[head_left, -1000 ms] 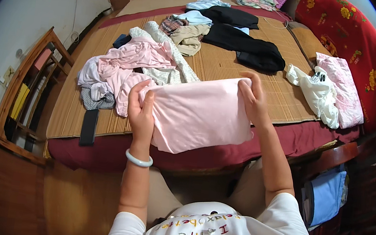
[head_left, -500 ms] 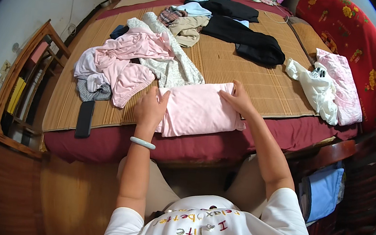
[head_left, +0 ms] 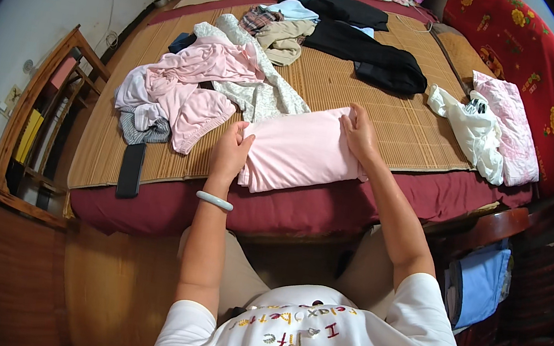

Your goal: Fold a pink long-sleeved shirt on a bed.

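A folded pale pink garment (head_left: 304, 150) is held at the near edge of the bed, its surface fairly smooth. My left hand (head_left: 230, 151), a pale bangle on its wrist, pinches the garment's left far corner between thumb and fingers. At the right far corner, my right hand (head_left: 360, 133) grips the cloth, with the thumb on top. The garment's far edge looks raised off the mat, while its lower edge hangs over the dark red sheet (head_left: 271, 216). Just beyond it lies a white patterned garment (head_left: 270, 95).
Crumpled pink clothes (head_left: 200, 68) and a black phone (head_left: 130, 170) lie left on the bamboo mat (head_left: 343, 94). Black trousers (head_left: 370, 52) are farther back. White clothing (head_left: 471, 132) and a pink-white bundle (head_left: 509, 134) sit right. Folded blue cloth (head_left: 479, 287) rests on a dark wooden chair.
Both hands have moved slightly up and away from me with the pink garment, raising its far edge. Its top surface looks smoother. The whole view has shifted a little.
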Demonstrator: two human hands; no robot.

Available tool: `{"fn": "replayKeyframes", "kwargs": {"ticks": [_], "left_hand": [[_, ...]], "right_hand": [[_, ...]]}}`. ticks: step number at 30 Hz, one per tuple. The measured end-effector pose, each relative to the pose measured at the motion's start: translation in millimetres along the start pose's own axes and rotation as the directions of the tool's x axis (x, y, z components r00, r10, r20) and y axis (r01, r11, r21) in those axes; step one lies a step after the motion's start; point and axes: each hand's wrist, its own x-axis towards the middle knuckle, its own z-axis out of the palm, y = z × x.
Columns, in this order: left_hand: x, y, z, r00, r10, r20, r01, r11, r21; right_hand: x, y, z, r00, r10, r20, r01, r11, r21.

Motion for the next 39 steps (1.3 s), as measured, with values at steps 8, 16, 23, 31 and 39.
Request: {"fn": "replayKeyframes", "kwargs": {"ticks": [8,16,23,31,39], "left_hand": [[-15,27,-19,0.978,-0.056,0.202,0.079,0.991,-0.106],[-18,26,-41,0.876,-0.192,0.443,0.241,0.969,-0.055],[-20,32,-28,0.937,-0.122,0.328,0.01,0.946,0.325],[-11,25,-56,0.863,-0.166,0.478,0.172,0.985,0.03],[-16,31,-50,0.959,-0.122,0.256,0.026,0.937,0.349]], "right_hand": [[4,20,-2,0.983,0.147,0.111,-0.148,0.989,0.0],[-19,-17,-18,0.964,0.177,0.2,-0.141,0.974,-0.18],[-23,-21,-13,0.975,0.138,0.176,-0.108,0.979,-0.17],[-14,1,-2,0.999,0.009,0.031,-0.007,0.999,-0.046],[-11,-15,-13,0.97,0.185,0.161,-0.152,0.969,-0.195]]}}
